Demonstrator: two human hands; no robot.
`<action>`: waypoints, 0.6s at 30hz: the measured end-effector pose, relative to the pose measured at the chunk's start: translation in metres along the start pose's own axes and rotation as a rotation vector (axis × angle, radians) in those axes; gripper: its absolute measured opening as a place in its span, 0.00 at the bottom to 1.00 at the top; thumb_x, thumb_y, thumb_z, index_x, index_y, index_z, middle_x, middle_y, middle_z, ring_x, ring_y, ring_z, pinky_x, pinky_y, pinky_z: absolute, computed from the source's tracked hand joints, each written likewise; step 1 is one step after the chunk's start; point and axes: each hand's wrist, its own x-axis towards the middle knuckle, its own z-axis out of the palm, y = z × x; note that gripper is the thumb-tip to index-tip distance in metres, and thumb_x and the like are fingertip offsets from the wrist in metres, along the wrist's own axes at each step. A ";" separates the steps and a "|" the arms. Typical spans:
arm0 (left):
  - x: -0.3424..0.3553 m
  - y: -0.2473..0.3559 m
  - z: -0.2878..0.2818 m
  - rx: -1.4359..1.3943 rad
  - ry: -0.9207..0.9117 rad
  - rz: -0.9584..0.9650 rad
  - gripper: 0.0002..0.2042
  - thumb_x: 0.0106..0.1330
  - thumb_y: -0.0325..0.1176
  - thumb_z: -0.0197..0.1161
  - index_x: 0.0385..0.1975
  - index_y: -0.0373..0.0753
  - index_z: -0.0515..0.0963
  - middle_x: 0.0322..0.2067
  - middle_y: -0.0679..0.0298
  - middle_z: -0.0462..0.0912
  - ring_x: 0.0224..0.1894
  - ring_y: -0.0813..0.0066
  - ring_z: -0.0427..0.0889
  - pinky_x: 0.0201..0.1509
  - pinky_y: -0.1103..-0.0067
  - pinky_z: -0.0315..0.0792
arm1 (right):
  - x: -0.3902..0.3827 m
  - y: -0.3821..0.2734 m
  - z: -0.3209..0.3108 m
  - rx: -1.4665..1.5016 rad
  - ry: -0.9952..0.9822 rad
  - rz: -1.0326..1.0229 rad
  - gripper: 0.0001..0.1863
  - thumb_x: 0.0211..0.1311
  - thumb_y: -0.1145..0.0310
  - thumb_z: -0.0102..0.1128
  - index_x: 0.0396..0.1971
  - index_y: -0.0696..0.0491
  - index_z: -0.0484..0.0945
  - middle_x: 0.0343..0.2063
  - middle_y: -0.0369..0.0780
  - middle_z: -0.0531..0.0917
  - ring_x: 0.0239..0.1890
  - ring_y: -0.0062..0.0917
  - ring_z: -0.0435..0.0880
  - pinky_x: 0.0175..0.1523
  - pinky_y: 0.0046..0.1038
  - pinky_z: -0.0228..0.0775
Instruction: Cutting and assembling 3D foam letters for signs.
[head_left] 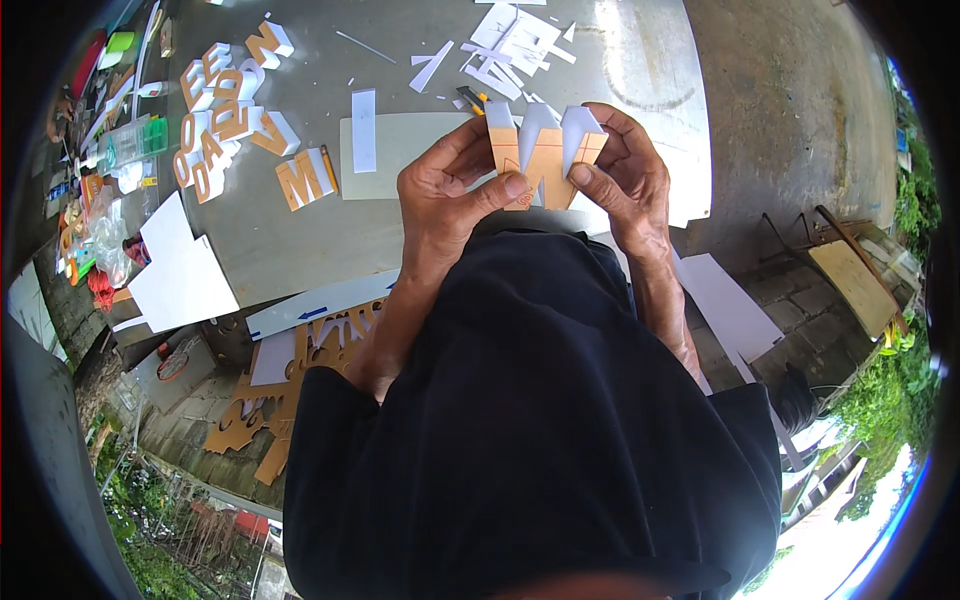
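Between my two hands is a zigzag-shaped block letter point(543, 158) with a brown face, red marking lines and white sides. My left hand point(447, 183) is closed on its left end, the thumb pressing on the brown face. On the opposite end, my right hand point(632, 180) pinches it the same way, with its thumb on the face and fingers behind. The letter is held up over the front part of the grey table point(310, 235). Just beyond it lies a yellow and black utility knife point(470, 98), partly hidden by my left hand. A pale flat sheet point(380, 180) bearing a white strip point(363, 130) lies to the left.
Several brown-faced block letters point(238, 105) stand at the far left, with a pencil point(329, 168) beside the nearest. White offcuts point(515, 45) are heaped at the back. Bags, a green box point(137, 142) and tools crowd the left edge. Cut brown sheets point(250, 420) lie low at left.
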 end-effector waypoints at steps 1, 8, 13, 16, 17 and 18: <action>0.000 0.000 0.001 0.007 0.005 -0.012 0.31 0.58 0.23 0.76 0.62 0.22 0.71 0.51 0.45 0.84 0.55 0.61 0.84 0.63 0.68 0.77 | 0.000 0.001 0.000 0.036 0.001 0.041 0.33 0.58 0.73 0.74 0.62 0.62 0.69 0.46 0.44 0.85 0.46 0.27 0.84 0.58 0.34 0.72; 0.000 0.005 0.009 0.086 -0.022 -0.012 0.32 0.59 0.32 0.77 0.60 0.23 0.73 0.48 0.45 0.85 0.52 0.62 0.86 0.57 0.70 0.80 | -0.001 0.018 -0.009 0.253 0.073 0.063 0.35 0.59 0.66 0.72 0.62 0.65 0.69 0.50 0.46 0.84 0.57 0.30 0.79 0.67 0.35 0.64; -0.005 0.006 0.006 0.115 0.000 0.008 0.28 0.61 0.33 0.76 0.58 0.23 0.75 0.47 0.43 0.86 0.51 0.60 0.87 0.56 0.69 0.81 | -0.001 0.026 -0.019 0.316 0.084 0.153 0.37 0.59 0.60 0.71 0.62 0.66 0.69 0.53 0.48 0.82 0.57 0.32 0.80 0.68 0.37 0.64; -0.007 0.009 0.002 0.143 -0.023 -0.022 0.21 0.66 0.25 0.68 0.58 0.26 0.76 0.50 0.47 0.85 0.55 0.62 0.84 0.60 0.69 0.78 | 0.000 0.029 -0.021 0.354 0.081 0.168 0.37 0.60 0.60 0.71 0.63 0.66 0.69 0.53 0.48 0.82 0.58 0.32 0.80 0.68 0.37 0.65; -0.007 0.008 0.003 0.140 -0.018 -0.022 0.21 0.66 0.25 0.68 0.58 0.26 0.76 0.50 0.47 0.85 0.55 0.62 0.84 0.60 0.69 0.78 | 0.001 0.031 -0.021 0.357 0.072 0.168 0.36 0.60 0.60 0.71 0.62 0.65 0.69 0.53 0.48 0.82 0.58 0.33 0.80 0.68 0.38 0.65; -0.006 0.006 0.004 0.064 0.038 -0.049 0.19 0.67 0.25 0.69 0.56 0.26 0.78 0.46 0.49 0.86 0.50 0.65 0.86 0.56 0.71 0.81 | 0.001 0.032 -0.022 0.359 0.064 0.168 0.36 0.60 0.60 0.71 0.62 0.65 0.69 0.53 0.48 0.82 0.58 0.33 0.80 0.67 0.38 0.66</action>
